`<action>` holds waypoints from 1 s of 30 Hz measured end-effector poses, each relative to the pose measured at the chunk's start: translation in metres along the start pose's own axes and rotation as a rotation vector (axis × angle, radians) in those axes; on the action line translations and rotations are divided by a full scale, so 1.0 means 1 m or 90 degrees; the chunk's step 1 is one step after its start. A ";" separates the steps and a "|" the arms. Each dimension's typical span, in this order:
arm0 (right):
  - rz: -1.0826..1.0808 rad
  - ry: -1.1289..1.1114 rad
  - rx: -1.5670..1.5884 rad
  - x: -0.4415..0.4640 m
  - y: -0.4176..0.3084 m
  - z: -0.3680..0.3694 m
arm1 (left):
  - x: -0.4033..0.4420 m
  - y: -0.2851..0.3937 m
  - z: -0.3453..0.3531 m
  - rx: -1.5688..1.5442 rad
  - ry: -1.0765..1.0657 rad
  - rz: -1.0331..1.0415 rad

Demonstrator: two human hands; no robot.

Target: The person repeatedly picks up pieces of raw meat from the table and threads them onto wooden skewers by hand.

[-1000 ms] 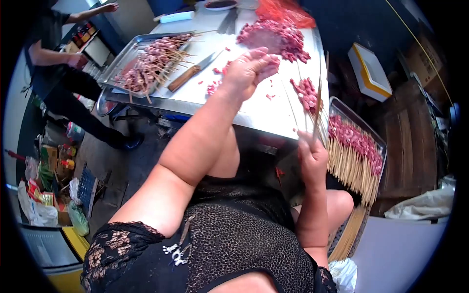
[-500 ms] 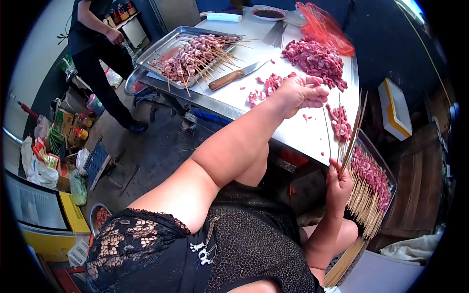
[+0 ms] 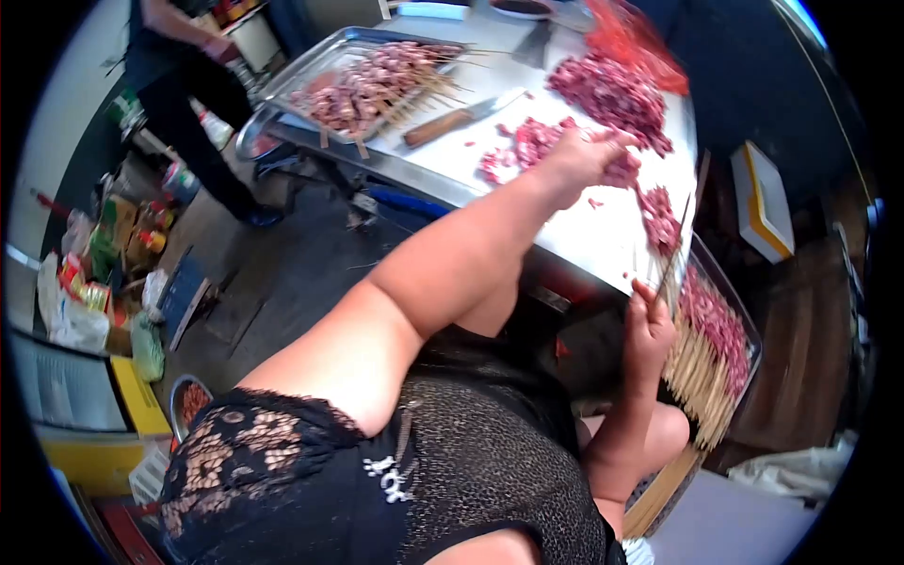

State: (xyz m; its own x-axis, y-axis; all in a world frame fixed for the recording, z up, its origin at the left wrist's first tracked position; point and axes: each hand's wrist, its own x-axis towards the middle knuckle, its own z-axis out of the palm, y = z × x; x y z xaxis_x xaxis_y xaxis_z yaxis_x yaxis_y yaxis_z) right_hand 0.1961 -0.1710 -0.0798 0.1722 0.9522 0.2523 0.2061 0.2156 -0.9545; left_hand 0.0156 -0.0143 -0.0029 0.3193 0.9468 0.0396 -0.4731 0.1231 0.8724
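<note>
My left hand [image 3: 586, 162] reaches over the metal table, its fingers curled down beside cut meat [image 3: 610, 99]; what lies between the fingertips is hidden and blurred. Nearer the right edge, my right hand [image 3: 650, 325] is closed around several thin skewers [image 3: 667, 282] that point up and away. Strung or bunched meat [image 3: 658, 221] lies by the skewers' upper part. A smaller heap of meat pieces [image 3: 513, 151] is left of my left hand. Below right of the table, a tray [image 3: 753, 353] holds rows of meat skewers, close to my right hand.
On the table [image 3: 574, 226] are a wooden-handled knife [image 3: 452, 122], a metal tray [image 3: 282, 80] of skewered meat and a red plastic bag [image 3: 640, 52]. A person [image 3: 174, 75] stands at the upper left. A white and yellow box [image 3: 763, 202] is on the right.
The view has swung right since a second ago. My left hand has moved from open fingers above the table to curled fingers by the meat. My right hand still holds the skewers.
</note>
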 end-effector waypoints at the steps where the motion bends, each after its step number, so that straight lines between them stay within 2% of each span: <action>1: 0.004 0.009 -0.033 -0.001 -0.004 0.001 | -0.002 0.000 0.003 0.013 0.002 0.011; 5: -0.003 0.036 -0.058 0.001 -0.003 0.002 | -0.003 0.000 0.005 -0.015 -0.023 0.011; 12: 0.021 0.001 -0.054 0.003 -0.007 -0.010 | -0.009 0.007 0.003 0.035 -0.051 -0.003; 15: -0.062 0.064 -0.081 0.002 -0.010 -0.004 | -0.010 0.009 0.005 0.037 -0.056 -0.009; 20: -0.021 0.055 -0.031 0.000 -0.005 0.005 | -0.011 0.008 0.006 0.016 -0.074 -0.008; 23: 0.107 -0.002 0.127 -0.002 -0.006 0.006 | -0.011 0.008 0.003 0.023 -0.085 -0.015; 24: 0.108 -0.003 0.125 -0.002 -0.009 0.007 | -0.012 0.009 0.004 0.022 -0.092 -0.019; 26: 0.167 -0.049 0.283 -0.003 -0.013 0.011 | -0.012 0.008 0.004 0.019 -0.099 -0.024; 30: 0.217 -0.077 0.384 -0.002 -0.010 0.014 | -0.010 0.007 0.002 -0.034 -0.117 -0.040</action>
State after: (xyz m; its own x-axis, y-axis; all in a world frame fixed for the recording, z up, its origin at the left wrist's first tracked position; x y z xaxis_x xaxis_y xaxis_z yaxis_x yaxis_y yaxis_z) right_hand 0.1800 -0.1723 -0.0728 0.0175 0.9979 -0.0627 -0.4163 -0.0498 -0.9078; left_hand 0.0110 -0.0234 0.0040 0.4922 0.8670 0.0781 -0.4889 0.2010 0.8489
